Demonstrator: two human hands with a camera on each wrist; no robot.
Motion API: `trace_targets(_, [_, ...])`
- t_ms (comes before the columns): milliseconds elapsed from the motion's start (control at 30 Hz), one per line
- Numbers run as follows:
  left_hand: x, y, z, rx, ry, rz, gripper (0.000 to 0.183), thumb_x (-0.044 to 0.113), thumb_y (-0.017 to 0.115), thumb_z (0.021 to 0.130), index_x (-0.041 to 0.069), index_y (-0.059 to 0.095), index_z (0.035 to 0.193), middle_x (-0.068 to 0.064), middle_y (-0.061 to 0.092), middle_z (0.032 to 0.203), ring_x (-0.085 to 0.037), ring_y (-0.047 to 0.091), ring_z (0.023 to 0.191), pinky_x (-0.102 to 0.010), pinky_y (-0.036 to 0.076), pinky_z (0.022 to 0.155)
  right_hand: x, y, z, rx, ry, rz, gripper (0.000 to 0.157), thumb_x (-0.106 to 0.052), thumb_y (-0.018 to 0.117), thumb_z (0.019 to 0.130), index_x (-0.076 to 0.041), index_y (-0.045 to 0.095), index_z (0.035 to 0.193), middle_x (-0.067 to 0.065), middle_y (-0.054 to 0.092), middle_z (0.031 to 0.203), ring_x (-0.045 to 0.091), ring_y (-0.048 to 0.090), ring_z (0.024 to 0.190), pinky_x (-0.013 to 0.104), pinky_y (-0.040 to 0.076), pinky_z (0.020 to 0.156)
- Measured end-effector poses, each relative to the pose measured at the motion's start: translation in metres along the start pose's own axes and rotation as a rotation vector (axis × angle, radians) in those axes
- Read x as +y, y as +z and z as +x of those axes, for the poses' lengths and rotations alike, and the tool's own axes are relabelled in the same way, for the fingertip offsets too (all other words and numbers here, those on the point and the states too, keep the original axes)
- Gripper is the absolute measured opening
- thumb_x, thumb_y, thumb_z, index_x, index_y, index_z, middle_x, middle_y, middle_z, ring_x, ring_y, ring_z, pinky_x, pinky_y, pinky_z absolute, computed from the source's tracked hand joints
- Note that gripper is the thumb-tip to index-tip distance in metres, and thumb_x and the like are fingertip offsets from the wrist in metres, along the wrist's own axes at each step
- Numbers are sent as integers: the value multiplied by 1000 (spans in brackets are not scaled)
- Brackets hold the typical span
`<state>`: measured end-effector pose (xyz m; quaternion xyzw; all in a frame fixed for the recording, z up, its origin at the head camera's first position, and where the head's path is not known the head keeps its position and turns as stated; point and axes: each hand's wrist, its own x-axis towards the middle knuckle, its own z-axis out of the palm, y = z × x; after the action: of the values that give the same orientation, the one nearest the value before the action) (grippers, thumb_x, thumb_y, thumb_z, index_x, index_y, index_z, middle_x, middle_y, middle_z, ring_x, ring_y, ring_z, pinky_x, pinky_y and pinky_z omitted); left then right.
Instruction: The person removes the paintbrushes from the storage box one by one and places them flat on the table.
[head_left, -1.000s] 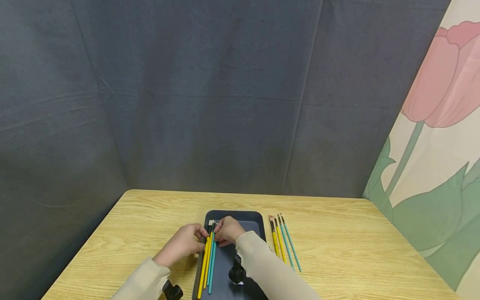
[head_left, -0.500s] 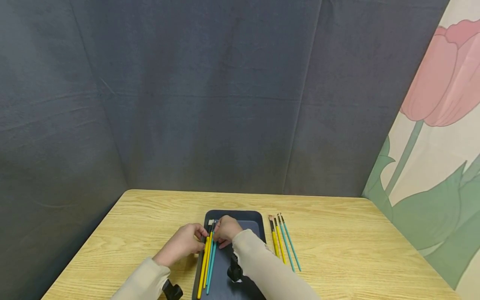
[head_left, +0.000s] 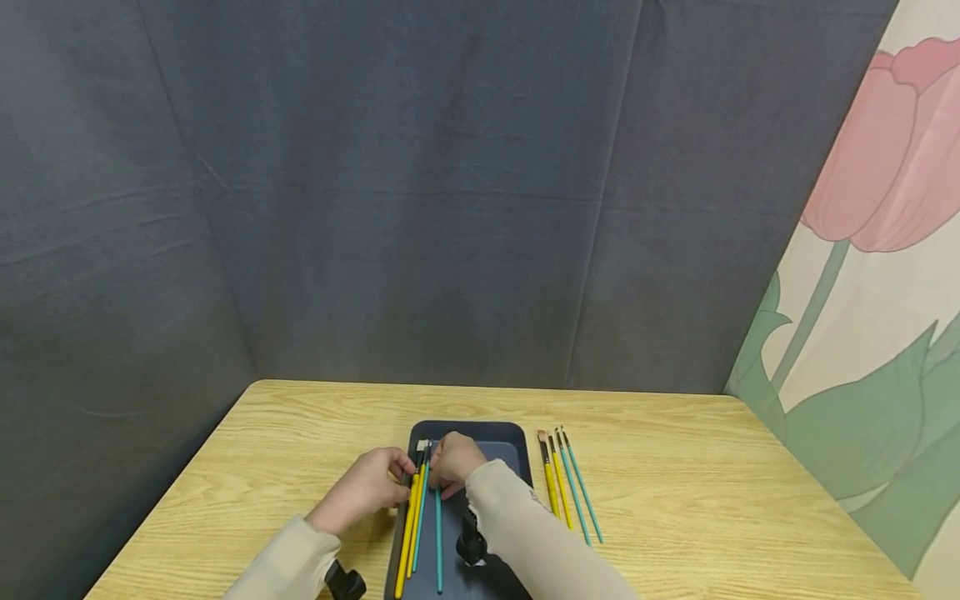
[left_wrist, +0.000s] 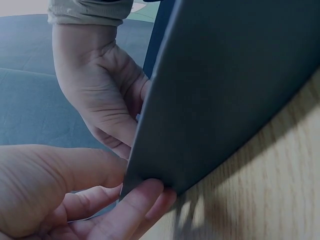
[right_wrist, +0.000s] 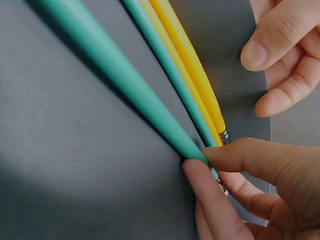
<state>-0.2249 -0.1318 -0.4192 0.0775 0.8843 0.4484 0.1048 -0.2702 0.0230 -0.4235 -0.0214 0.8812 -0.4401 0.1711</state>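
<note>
My left hand (head_left: 366,485) pinches the left wall of a dark tray (head_left: 517,433), thumb inside the rim and fingers on the outer side (left_wrist: 240,75). Between thumb and fingertips, my right hand (head_left: 455,463) pinches a teal-handled paintbrush (head_left: 439,546) near its bristle end, which the fingers hide. That brush's handle points toward the front of the tray. Along the tray's left side lie two yellow-handled paintbrushes (head_left: 406,542) and another teal paintbrush (head_left: 422,521), close together. In the right wrist view the held teal brush (right_wrist: 120,80) slants apart from them.
On the wooden table (head_left: 675,483), right of the tray, several more yellow and teal paintbrushes (head_left: 558,483) lie side by side, bristles toward the back. A dark cloth (head_left: 420,208) hangs behind the table, and a tulip-patterned curtain (head_left: 870,167) is at the right.
The right hand's teal paintbrush has swung its handle end to the right, opening a gap from the other brushes in the tray. The left hand stays at the rim.
</note>
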Motion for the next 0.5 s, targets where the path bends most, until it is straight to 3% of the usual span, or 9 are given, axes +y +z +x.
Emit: trace_targets(500, [-2,0,1,8,-2,12,26,-5,68,74,0,62,99,-8,58,84,-15,57,63,-28,51,57,1,-25,-3,-112,1,192,20,9,67,78,4,65,97,7,54,69,15,54,55,34,59,61])
